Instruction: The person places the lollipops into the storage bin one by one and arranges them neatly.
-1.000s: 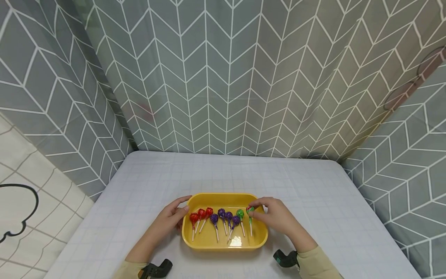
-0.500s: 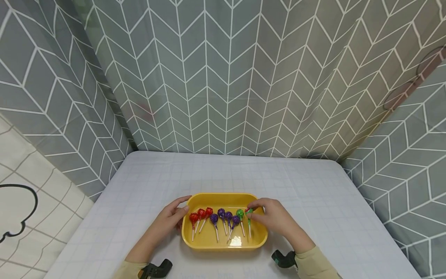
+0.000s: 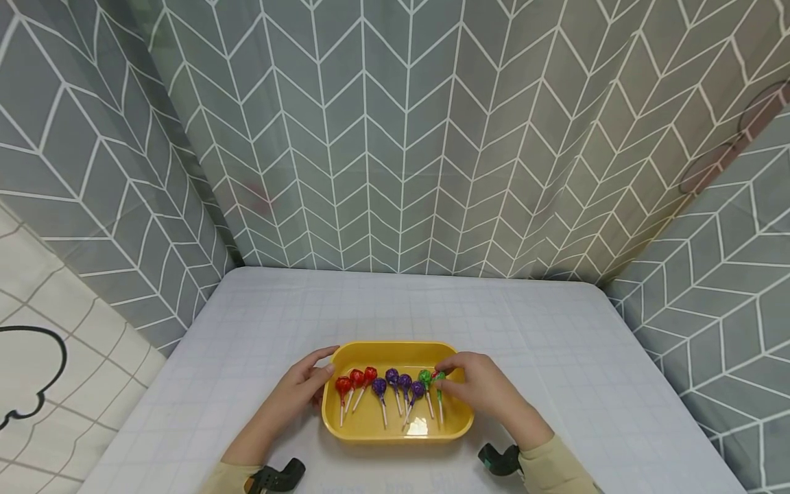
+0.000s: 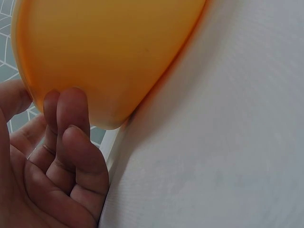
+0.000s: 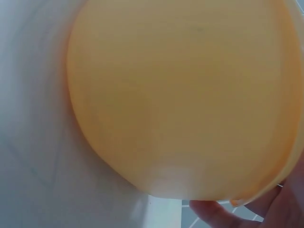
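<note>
A yellow tray [image 3: 395,353] of lollipops sits near the front of the table. At its left end my left hand [image 3: 303,385] grips the rim; the left wrist view shows fingertips [image 4: 73,107] against the outer wall. My right hand [image 3: 484,387] reaches over the right rim and pinches a green-and-red lollipop [image 3: 440,385] by its head, stick pointing toward me. Just left of it lies a green lollipop [image 3: 425,378]. Several purple lollipops [image 3: 379,387] fill the middle, and red lollipops [image 3: 343,386] lie at the left. The tray wall [image 5: 180,95] hides most of the right hand in the right wrist view.
The table [image 3: 395,309] has a white cloth with a faint grid. Patterned grey curtains [image 3: 382,137] hang behind it and at both sides. A dark wrist device [image 3: 280,475] shows at the left cuff, another dark wrist device [image 3: 500,460] at the right.
My right hand has shifted slightly left with the green-and-red lollipop, bringing it closer to the other green one. The left hand and the tray stay in place.
</note>
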Action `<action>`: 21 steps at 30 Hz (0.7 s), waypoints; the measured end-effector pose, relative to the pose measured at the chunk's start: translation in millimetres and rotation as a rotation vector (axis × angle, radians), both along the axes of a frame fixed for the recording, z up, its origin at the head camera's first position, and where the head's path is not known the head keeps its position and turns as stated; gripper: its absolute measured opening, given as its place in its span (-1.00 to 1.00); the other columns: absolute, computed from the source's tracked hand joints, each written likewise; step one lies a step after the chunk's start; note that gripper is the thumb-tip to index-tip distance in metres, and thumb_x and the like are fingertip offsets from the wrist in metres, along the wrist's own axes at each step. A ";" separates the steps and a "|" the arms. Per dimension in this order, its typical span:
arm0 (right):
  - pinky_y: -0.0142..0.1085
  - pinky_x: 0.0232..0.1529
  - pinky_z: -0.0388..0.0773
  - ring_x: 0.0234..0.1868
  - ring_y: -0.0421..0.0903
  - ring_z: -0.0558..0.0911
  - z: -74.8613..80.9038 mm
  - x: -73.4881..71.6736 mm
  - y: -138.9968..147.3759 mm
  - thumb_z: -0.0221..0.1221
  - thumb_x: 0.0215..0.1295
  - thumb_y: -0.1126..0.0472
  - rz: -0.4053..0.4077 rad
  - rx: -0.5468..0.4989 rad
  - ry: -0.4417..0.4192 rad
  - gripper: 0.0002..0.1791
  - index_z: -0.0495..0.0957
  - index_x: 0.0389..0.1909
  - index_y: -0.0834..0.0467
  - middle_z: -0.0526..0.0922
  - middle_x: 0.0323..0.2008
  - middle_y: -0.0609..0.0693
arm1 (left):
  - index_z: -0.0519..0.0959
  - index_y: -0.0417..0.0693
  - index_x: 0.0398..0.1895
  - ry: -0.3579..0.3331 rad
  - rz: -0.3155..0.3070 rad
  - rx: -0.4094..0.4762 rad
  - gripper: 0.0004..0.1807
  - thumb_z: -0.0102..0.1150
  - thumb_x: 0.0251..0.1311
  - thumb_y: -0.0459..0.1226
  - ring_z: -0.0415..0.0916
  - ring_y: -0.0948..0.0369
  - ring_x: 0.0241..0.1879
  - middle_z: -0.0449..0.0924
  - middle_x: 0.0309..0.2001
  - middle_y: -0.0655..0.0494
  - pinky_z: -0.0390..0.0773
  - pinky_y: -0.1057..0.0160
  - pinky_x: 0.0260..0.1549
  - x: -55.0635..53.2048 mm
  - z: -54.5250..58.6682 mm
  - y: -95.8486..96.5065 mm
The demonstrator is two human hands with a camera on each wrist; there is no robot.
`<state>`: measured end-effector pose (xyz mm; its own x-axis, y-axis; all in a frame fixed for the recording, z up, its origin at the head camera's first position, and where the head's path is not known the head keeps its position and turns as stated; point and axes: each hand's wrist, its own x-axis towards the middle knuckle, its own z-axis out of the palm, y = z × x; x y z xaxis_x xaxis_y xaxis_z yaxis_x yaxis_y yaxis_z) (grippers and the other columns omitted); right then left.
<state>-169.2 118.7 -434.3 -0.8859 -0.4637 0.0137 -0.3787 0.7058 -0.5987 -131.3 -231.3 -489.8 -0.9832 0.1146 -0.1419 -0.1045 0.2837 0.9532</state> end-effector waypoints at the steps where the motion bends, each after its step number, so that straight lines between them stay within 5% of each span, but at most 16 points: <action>1: 0.01 0.02 0.51 -0.11 -0.04 0.61 0.3 0.1 -0.4 0.38 0.21 0.10 0.002 0.008 0.005 -0.82 0.72 -0.19 0.02 0.66 -0.29 -0.20 | 0.30 0.08 0.43 0.000 0.000 0.001 -0.50 -0.01 0.49 -0.08 0.47 0.09 -0.58 0.63 -0.40 -0.08 0.55 0.21 -0.58 0.0 -0.1 -0.1; 21: -0.05 0.00 0.53 -0.13 -0.04 0.61 0.1 1.6 -6.3 0.38 0.20 0.13 0.010 0.147 0.112 -0.81 0.72 -0.21 0.10 0.67 -0.31 -0.14 | 0.31 0.12 0.42 -0.008 -0.003 0.031 -0.47 0.04 0.45 -0.02 0.47 0.08 -0.57 0.64 -0.39 -0.07 0.54 0.21 -0.58 -0.8 -1.3 -1.4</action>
